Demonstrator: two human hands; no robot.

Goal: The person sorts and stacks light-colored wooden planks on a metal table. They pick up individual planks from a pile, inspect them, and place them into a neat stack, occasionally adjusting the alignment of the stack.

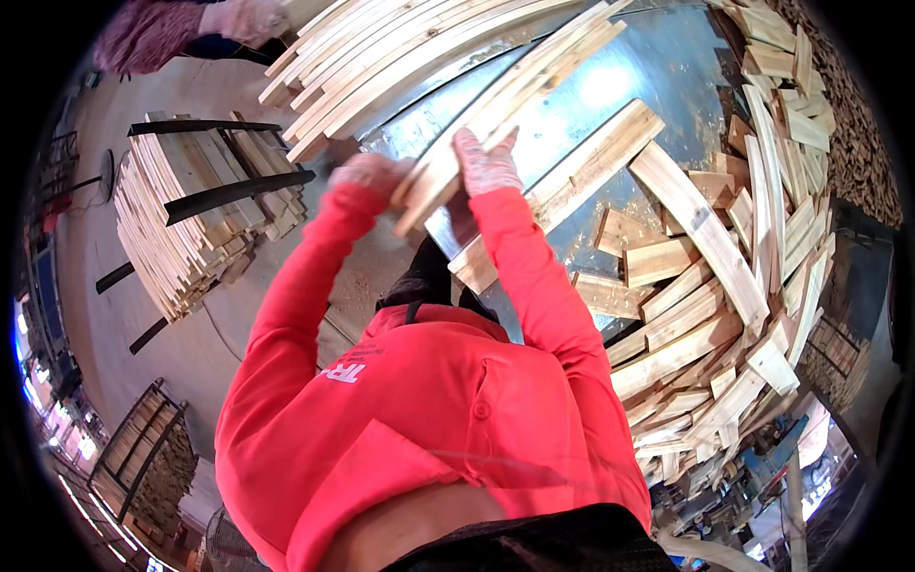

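Two or more long pale wooden boards [515, 91] slant across the metal table, their near ends close to my body. My right hand [488, 164], in what looks like a mottled glove, closes over the side of these boards. Beside their near end is my left hand [372, 174], blurred, so its fingers and whether it touches the wood cannot be made out. Another plank [596, 162] lies on the table to the right, behind my right forearm.
The metal tabletop [581, 91] carries a row of boards [381, 67] at far left. Offcuts [686, 315] heap up on the right. A stack of boards [181, 200] with dark bars stands at left. Another person's sleeve [148, 36] shows at the far left.
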